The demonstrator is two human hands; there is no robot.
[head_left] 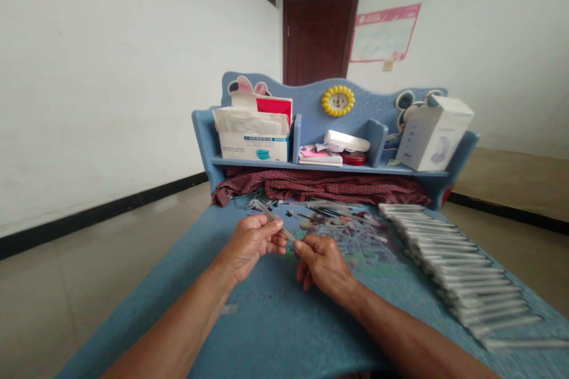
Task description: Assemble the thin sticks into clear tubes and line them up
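Nearest, both hands over a blue desk [267, 331]: left hand [249, 246] and right hand [322, 263] pinched shut on opposite ends of one thin pen-like tube [271, 216], held just above the surface. Risk judged: slipped from so slight a grip, lost among loose pen parts [338, 219] beyond. Right, a row of grey tubes [457, 272]. Farthest, a shelf [329, 169], checked cloth [320, 186] beneath.

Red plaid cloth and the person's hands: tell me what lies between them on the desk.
In the head view, loose pen parts lie scattered on the blue desk between the red plaid cloth, the left hand and the right hand.
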